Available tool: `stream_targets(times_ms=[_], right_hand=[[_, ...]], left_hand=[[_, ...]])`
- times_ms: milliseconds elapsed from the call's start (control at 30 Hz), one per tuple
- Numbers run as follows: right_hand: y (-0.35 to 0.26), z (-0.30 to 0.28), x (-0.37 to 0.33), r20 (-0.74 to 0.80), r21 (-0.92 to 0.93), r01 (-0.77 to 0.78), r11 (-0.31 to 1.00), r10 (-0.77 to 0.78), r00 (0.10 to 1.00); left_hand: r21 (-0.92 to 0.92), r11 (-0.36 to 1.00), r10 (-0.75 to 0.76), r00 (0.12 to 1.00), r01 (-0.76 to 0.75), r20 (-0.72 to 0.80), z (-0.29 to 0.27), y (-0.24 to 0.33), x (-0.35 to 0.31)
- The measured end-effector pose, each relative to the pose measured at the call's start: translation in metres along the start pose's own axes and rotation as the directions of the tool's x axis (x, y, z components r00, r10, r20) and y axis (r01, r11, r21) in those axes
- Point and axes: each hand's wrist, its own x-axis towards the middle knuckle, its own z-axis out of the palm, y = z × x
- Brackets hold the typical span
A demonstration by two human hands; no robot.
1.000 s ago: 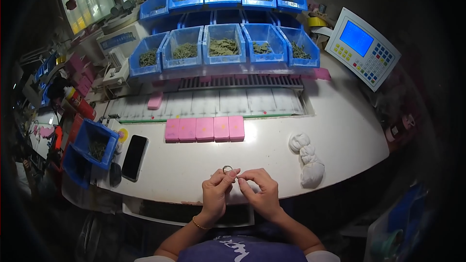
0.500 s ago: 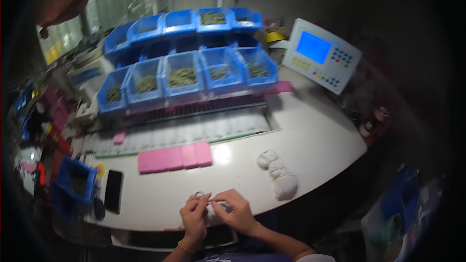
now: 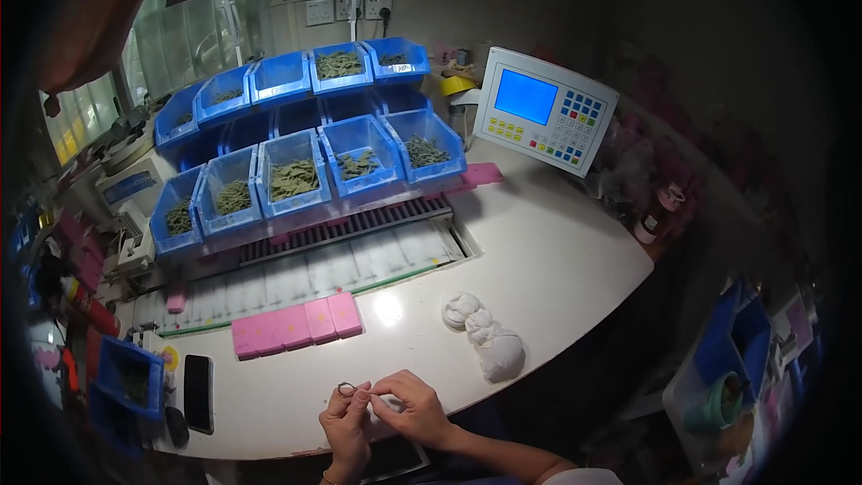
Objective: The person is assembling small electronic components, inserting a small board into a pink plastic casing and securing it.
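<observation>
Close together at the front edge of the white table (image 3: 566, 278), my two hands almost meet at the fingertips. My left hand (image 3: 346, 427) is closed, with a small dark ring-shaped loop (image 3: 347, 388) sticking out above its fingers; the rest of that item is hidden. My right hand (image 3: 413, 409) is pinched beside the left thumb. Whatever lies in that pinch is too small to name. A bit of white shows under the right fingers. Beyond my right hand rests a knotted white cloth bundle (image 3: 485, 341).
Five pink blocks (image 3: 296, 328) stand in a row ahead, before a recessed pale strip (image 3: 314, 274). Behind rise tiers of blue bins (image 3: 292, 175) with small greenish pieces. A control panel (image 3: 548, 112) stands back right; a black phone (image 3: 198, 395) lies left.
The whole view has shifted and steadied, so the table things appear further left and lower. My hands keep nearly the same pose, fingertips together at the table edge.
</observation>
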Motion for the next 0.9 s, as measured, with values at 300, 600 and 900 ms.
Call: stream_targets(times_ms=[300, 600, 900], right_hand=[[0.016, -0.002, -0.001, 0.143, 0.271, -0.247, 0.93, 0.216, 0.966], [0.037, -0.018, 0.0, 0.541, 0.42, -0.66, 0.623, 0.411, 0.733], [0.02, -0.074, 0.214, 0.023, -0.391, 0.321, 0.862, -0.34, 0.94]], left_hand=[[0.019, 1.0, 0.008, 0.995, -0.01, 0.1, -0.015, -0.018, 0.002], [0.291, 0.929, 0.171, 0.962, -0.229, 0.211, -0.008, 0.005, 0.012], [0.751, 0.41, 0.429, 0.836, -0.518, 0.342, -0.044, 0.053, 0.04]])
